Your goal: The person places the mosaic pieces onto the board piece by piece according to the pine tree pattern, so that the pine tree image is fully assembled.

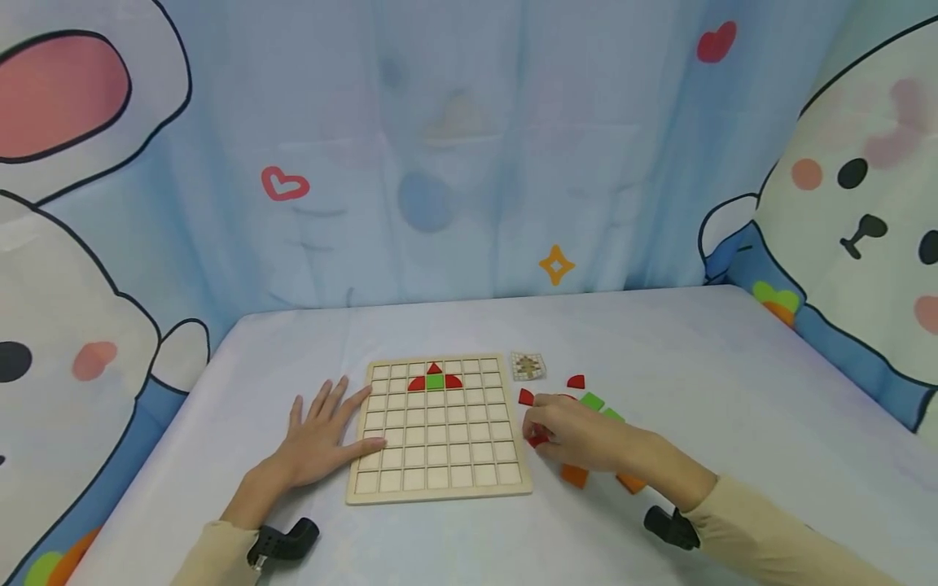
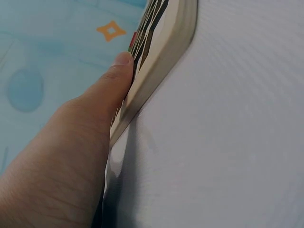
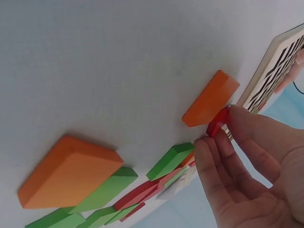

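A wooden grid board (image 1: 440, 456) lies flat on the table. In its upper rows sit a green square (image 1: 435, 382), a red triangle (image 1: 434, 369) above it, and a red curved-edged piece (image 1: 417, 383) on each side. My left hand (image 1: 322, 435) rests at the board's left edge, fingers spread, thumb (image 2: 118, 73) on the frame. Right of the board, my right hand (image 1: 575, 431) pinches a small red block (image 3: 218, 122) between thumb and fingertips. Right beside that block is an orange block (image 3: 211, 99) on the table.
Loose green blocks (image 1: 592, 401), orange blocks (image 1: 575, 475) and red blocks (image 1: 576, 381) lie around my right hand, some partly hidden under it. A small card with a grid picture (image 1: 528, 366) lies by the board's upper right corner. A patterned curtain (image 1: 469, 163) hangs behind the table.
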Demonstrator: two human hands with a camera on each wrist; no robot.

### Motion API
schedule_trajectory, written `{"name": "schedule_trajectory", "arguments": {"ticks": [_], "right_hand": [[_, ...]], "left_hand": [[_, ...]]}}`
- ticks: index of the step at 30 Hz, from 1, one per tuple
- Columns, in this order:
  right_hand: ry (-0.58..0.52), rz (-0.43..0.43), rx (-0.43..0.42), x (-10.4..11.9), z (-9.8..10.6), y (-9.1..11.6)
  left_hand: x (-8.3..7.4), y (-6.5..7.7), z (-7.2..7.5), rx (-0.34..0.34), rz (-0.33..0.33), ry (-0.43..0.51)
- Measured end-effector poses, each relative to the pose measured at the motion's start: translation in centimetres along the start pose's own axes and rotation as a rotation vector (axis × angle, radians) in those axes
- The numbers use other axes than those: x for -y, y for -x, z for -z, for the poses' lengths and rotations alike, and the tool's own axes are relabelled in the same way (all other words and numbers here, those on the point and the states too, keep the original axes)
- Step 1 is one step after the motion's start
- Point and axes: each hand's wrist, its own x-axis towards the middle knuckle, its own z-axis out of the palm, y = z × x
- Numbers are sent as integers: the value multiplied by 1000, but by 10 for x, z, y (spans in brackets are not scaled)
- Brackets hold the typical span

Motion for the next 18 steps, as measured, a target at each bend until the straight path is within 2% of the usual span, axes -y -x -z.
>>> {"name": "schedule_trajectory", "arguments": {"ticks": [5, 12, 18], "right_hand": [[-25, -20, -8, -2, -2, -6], [-175, -143, -6, -1, 0, -8], [-159, -170, -26, 2, 0, -7]], "left_hand": [[1, 1, 0, 1, 4, 1], [-1, 2, 1, 5, 11, 0], [-2, 1, 1, -2, 3, 1]]}}
